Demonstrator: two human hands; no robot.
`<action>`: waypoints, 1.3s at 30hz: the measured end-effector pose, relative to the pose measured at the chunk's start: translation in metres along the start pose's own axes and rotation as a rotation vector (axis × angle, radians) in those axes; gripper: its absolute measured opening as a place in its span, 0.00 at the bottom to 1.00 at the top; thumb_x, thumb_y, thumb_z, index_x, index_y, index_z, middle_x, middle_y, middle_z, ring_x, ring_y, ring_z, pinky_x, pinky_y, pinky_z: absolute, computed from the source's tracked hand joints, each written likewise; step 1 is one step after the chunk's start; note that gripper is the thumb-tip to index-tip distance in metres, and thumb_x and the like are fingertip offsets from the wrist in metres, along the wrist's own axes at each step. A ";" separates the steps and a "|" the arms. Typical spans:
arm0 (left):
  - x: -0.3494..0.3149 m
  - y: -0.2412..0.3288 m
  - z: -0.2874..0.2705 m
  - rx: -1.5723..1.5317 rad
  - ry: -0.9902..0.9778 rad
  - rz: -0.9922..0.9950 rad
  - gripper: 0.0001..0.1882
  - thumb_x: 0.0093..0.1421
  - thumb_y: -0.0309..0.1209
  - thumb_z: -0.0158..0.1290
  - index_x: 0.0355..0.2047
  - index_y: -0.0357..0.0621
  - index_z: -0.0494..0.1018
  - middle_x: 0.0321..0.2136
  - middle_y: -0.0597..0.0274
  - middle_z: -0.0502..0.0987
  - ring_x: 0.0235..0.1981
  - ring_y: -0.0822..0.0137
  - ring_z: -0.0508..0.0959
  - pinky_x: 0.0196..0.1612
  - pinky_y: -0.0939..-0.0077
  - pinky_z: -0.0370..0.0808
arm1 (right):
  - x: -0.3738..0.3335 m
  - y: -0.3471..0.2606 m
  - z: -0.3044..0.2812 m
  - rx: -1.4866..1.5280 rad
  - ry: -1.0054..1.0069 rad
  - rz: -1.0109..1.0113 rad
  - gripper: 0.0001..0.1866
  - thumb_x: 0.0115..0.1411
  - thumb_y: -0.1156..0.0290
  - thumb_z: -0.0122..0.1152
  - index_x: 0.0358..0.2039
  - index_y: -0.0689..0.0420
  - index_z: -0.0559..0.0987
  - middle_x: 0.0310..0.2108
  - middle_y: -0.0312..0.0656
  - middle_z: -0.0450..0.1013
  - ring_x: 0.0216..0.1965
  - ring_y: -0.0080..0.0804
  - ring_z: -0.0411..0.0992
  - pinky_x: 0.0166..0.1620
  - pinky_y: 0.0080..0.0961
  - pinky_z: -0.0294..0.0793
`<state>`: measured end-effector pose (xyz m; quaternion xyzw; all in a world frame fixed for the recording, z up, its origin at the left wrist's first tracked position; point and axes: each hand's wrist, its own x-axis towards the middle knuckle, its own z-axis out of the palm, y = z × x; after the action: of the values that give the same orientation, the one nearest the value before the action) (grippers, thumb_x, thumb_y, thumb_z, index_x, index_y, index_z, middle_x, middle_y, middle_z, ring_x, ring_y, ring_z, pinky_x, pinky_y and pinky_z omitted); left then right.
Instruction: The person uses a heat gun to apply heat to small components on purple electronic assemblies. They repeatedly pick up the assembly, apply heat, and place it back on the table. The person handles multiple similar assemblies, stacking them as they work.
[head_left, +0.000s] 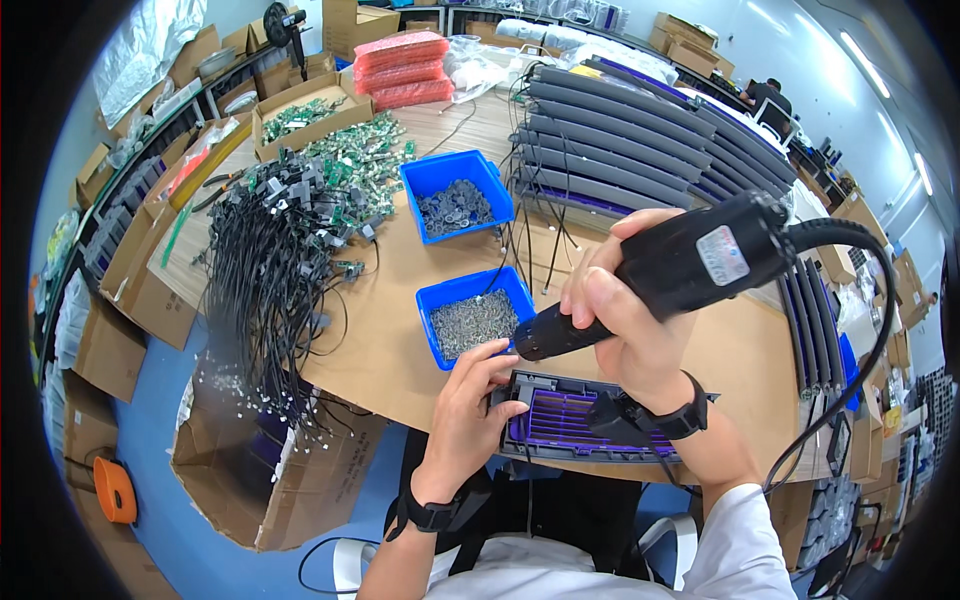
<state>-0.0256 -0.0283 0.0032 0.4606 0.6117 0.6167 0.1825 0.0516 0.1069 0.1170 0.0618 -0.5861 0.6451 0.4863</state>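
My right hand (640,310) is wrapped round a thick black electric screwdriver (700,255), whose nose tilts down to the left. Beneath it, at the table's near edge, lies a dark grey housing with purple slats (560,415). My left hand (468,405) is at the housing's left end, fingers stretched toward the screwdriver's nose and thumb apart over the housing's edge. No held thing shows in it. Just beyond the left fingertips stands a blue bin of small metal screws (470,325). The driver's tip and its contact point are hidden.
Behind the screw bin is a blue bin of dark rings (455,200). A heap of black cables with connectors (275,270) hangs over the table's left edge, near green circuit boards (350,150). Long grey housings (610,140) are stacked at the back right. The screwdriver's cord (885,310) loops right.
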 end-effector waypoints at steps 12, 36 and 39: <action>0.000 -0.002 0.000 0.138 0.075 0.125 0.20 0.42 0.18 0.64 0.38 0.34 0.75 0.39 0.56 0.75 0.39 0.57 0.76 0.39 0.70 0.75 | -0.015 -0.010 0.015 -0.443 -0.246 0.041 0.21 0.49 0.84 0.64 0.42 0.63 0.66 0.21 0.39 0.70 0.21 0.21 0.70 0.26 0.16 0.68; 0.000 0.002 -0.004 0.079 0.014 0.017 0.18 0.43 0.17 0.64 0.36 0.34 0.74 0.37 0.57 0.76 0.36 0.59 0.77 0.37 0.72 0.75 | -0.015 -0.001 0.015 -0.406 -0.293 0.095 0.20 0.48 0.82 0.66 0.40 0.64 0.69 0.20 0.39 0.71 0.21 0.20 0.70 0.25 0.15 0.67; -0.001 -0.001 -0.004 0.062 0.013 0.003 0.17 0.42 0.18 0.65 0.35 0.34 0.74 0.37 0.57 0.76 0.36 0.59 0.77 0.37 0.72 0.75 | -0.014 0.000 0.014 -0.416 -0.286 0.083 0.20 0.47 0.81 0.67 0.39 0.63 0.69 0.18 0.39 0.71 0.21 0.20 0.69 0.25 0.15 0.67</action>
<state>-0.0286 -0.0311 0.0027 0.4629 0.6308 0.6009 0.1631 0.0518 0.0877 0.1116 0.0270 -0.7711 0.5149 0.3737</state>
